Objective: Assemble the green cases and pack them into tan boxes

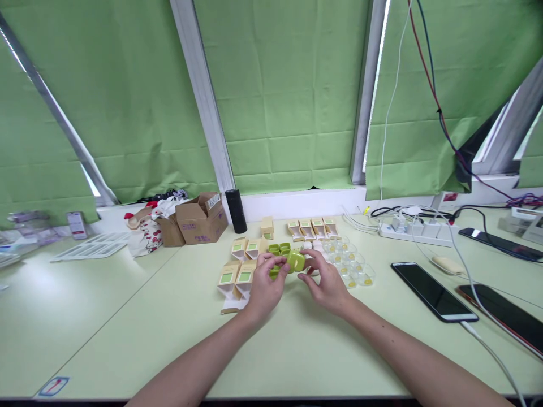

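A small lime-green plastic case (296, 260) is held up above the table between my two hands. My left hand (266, 287) pinches its left side with closed fingers. On its right edge, the curled fingers of my right hand (327, 282) grip, with the thumb lower down. Behind my left hand, more green cases (280, 248) stand on the table, partly covered. Open cardboard boxes with green windows (226, 277) lie left of that hand. Clear plastic cups with yellow bits inside (350, 265) are grouped beyond my right hand, near partly hidden white pieces (313, 246).
Open small boxes (313, 229) line the back. A black bottle (236, 211), a brown carton (202, 217) and white trays (93, 247) stand to the left. On the right lie a charging phone (433, 290), another phone (504, 316), a power strip (419, 232) and loose cables.
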A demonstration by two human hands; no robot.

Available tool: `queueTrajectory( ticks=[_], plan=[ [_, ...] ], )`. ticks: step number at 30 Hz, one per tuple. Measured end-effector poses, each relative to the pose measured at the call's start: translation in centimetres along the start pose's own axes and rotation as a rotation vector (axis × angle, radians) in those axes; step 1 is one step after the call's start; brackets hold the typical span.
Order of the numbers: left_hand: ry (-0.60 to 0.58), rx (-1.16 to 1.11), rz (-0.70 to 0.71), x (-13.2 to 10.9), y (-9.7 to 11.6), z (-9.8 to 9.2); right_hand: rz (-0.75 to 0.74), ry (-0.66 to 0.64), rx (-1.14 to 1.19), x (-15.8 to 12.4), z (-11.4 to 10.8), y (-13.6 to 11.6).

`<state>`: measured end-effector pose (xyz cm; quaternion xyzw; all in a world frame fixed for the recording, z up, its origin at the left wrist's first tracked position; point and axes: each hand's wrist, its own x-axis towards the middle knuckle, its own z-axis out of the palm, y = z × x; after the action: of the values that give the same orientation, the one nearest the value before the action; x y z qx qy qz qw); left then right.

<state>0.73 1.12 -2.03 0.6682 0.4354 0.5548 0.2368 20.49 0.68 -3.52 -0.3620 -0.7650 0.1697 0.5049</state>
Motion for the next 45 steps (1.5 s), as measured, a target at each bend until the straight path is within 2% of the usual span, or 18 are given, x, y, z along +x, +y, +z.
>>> queueTrajectory(
  ticks=[7, 10, 14, 18, 22, 25, 27, 32, 34, 39, 42, 45],
  plan=[
    [-0.027, 0.056, 0.009, -0.2, 0.0, 0.0, -0.029, 0.059, -0.002, 0.3, -0.1, -0.1],
    [-0.081, 0.112, 0.1, -0.1, 0.4, -0.4, -0.04, 0.076, 0.056, 0.4, -0.3, -0.2],
    [-0.216, 0.228, 0.264, 0.4, 1.2, -0.8, -0.043, 0.093, 0.075, 0.6, -0.5, 0.0],
    [-0.314, 0.326, 0.35, 1.2, 1.8, -0.8, -0.082, 0.105, 0.015, 0.7, -0.8, 0.1],
    [-0.351, 0.369, 0.411, 1.8, 2.9, -0.6, -0.137, 0.107, -0.006, 0.9, -1.5, -0.1],
    [-0.308, 0.283, 0.362, 2.3, 4.0, -0.5, -0.151, 0.125, 0.004, 1.2, -2.4, -0.3],
    [-0.242, 0.178, 0.263, 2.6, 4.3, -0.5, -0.127, 0.164, -0.007, 1.6, -3.2, -0.3],
    [-0.136, -0.121, 0.045, 3.5, 2.5, -0.3, -0.047, 0.269, -0.159, 2.4, -4.8, 0.9],
    [-0.134, -0.294, -0.022, 3.4, 1.3, -0.2, -0.033, 0.214, -0.303, 2.6, -5.1, 1.3],
    [-0.185, -0.553, -0.193, 2.4, -0.1, -0.1, -0.032, -0.099, -0.692, 2.2, -4.7, 1.3],
    [-0.228, -0.595, -0.18, 1.9, 0.0, -0.1, -0.023, -0.225, -0.834, 1.9, -3.9, 1.0],
    [-0.235, -0.583, -0.14, 1.7, 0.3, 0.0, -0.029, -0.299, -0.909, 1.7, -3.2, 1.2]
  ],
)
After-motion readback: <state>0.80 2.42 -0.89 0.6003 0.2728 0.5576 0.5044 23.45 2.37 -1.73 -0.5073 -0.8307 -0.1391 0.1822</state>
